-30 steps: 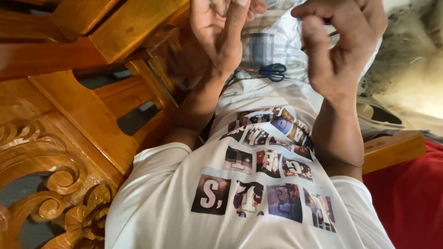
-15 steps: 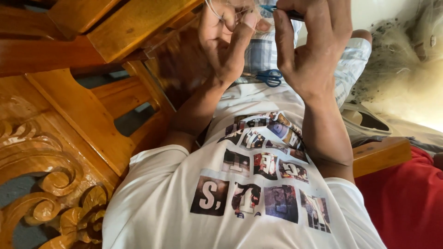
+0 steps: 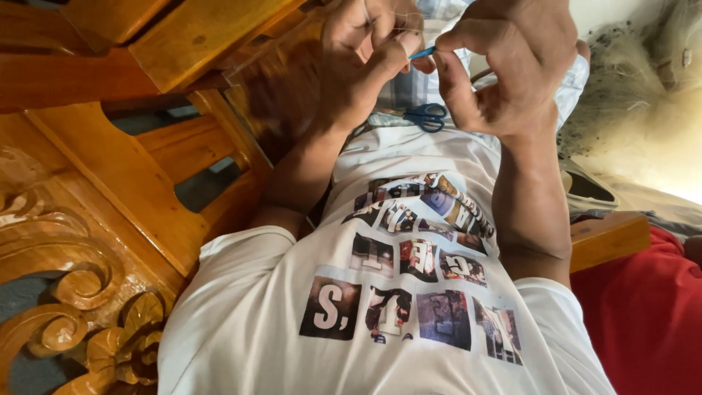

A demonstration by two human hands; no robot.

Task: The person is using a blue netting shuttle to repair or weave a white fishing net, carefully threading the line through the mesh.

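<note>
My left hand [image 3: 363,62] and my right hand [image 3: 504,66] are raised close together above my lap. A thin blue needle-like tool [image 3: 423,53] is pinched between my right thumb and forefinger, its tip meeting my left fingertips. Those left fingers are curled around fine clear threads [image 3: 398,25] that are barely visible. Under the hands, blue-handled scissors [image 3: 426,115] lie on my checked shorts. My white printed t-shirt [image 3: 395,292] fills the lower part of the head view.
A carved wooden chair frame [image 3: 110,190] runs along the left. A pale heap of fine netting [image 3: 636,73] lies at the upper right. Below it are a wooden armrest [image 3: 607,238] and red cloth [image 3: 651,314].
My hands, apart a second ago, have closed in on each other. The blue tool now shows between right thumb and forefinger, touching my left fingertips.
</note>
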